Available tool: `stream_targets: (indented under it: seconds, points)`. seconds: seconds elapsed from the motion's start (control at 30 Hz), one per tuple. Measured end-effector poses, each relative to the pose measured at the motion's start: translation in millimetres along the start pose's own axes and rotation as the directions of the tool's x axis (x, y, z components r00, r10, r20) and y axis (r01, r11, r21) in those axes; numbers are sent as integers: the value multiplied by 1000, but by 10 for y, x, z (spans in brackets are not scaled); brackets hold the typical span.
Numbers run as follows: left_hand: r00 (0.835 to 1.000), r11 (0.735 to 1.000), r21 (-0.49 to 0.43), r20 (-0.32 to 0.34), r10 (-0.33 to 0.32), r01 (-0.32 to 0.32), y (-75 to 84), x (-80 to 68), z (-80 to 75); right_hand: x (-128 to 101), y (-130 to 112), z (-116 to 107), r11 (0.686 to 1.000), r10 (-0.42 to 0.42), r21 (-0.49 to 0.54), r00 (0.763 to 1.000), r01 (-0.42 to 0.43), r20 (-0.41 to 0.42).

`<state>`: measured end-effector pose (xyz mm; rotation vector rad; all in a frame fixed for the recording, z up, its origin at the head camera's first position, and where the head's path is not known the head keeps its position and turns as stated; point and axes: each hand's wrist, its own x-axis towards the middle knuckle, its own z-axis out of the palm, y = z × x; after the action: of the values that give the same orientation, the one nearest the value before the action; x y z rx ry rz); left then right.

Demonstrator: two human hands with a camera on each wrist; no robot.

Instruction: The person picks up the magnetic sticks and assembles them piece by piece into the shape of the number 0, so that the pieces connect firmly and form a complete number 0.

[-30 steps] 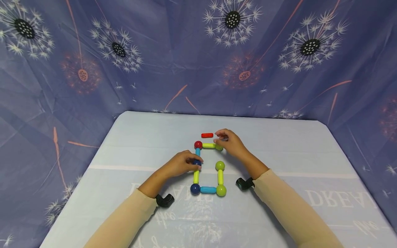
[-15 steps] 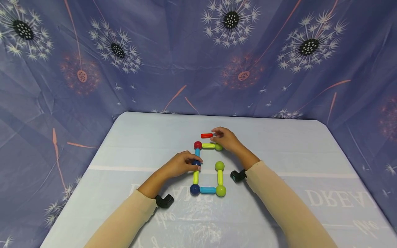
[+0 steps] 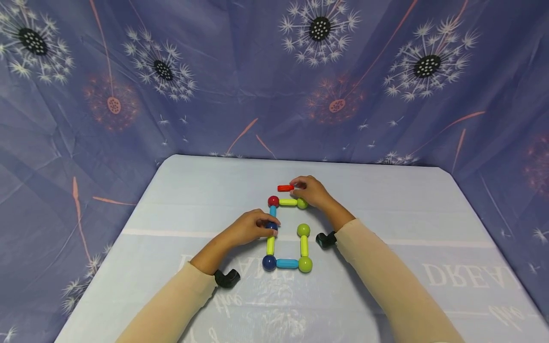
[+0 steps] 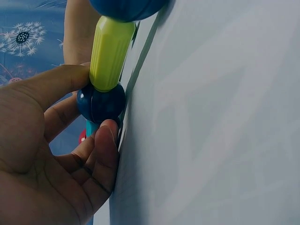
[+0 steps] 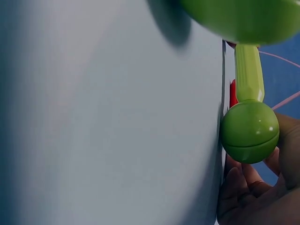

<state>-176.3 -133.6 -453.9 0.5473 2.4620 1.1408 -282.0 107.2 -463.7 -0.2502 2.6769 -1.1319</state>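
1. The left hand (image 3: 250, 227) lay on the table (image 3: 180, 200), thumb and curled fingers (image 4: 105, 145) pinching the dark blue ball (image 4: 101, 102) on the left side of the rod-and-ball frame.
2. That ball sat between a short blue rod (image 3: 272, 210) leading up to a red ball (image 3: 273, 201) and a yellow-green rod (image 3: 270, 245) leading down to another dark blue ball (image 3: 269, 262).
3. The right hand (image 3: 310, 191) rested at the far end, fingers curled, its tips at the end of the loose red rod (image 3: 285, 188); whether they gripped it could not be told.
4. The red rod lay just beyond the yellow rod (image 3: 288, 202), which joined the red ball to a green ball (image 5: 249, 132) beside the right hand.
5. A light blue rod (image 3: 287, 263) linked the near blue ball to a green corner ball (image 3: 305, 264); a yellow-green upright rod (image 3: 303, 245) ran to another green ball (image 3: 303, 230), apart from the far row.
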Motion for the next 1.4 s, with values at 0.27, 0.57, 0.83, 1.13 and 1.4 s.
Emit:
stream_targets:
  seconds: [0.27, 0.57, 0.83, 1.13, 1.4]
  points:
    - [1000, 1000, -16, 0, 6, -6, -14, -5, -1, 34, -9, 38, 999, 12, -30, 1000, -13, -23]
    - [1000, 1000, -20, 2, -1, 1, 1, 0, -6, -3, -10, -7, 996, 67, 59, 998, -66, -20]
    - [1000, 1000, -11, 8, -8, 8, 5, 4, -13, -64, 29, -69, 976, 99, 199, 994, -87, -53]
    - [1000, 1000, -21, 11, -21, 21, -5, 17, -13, -208, 65, -125, 904, 66, 427, 994, -20, -92]
    - [1000, 1000, -26, 11, -12, 12, -10, 19, -7, -359, 43, -214, 836, 12, 546, 994, 49, -108]
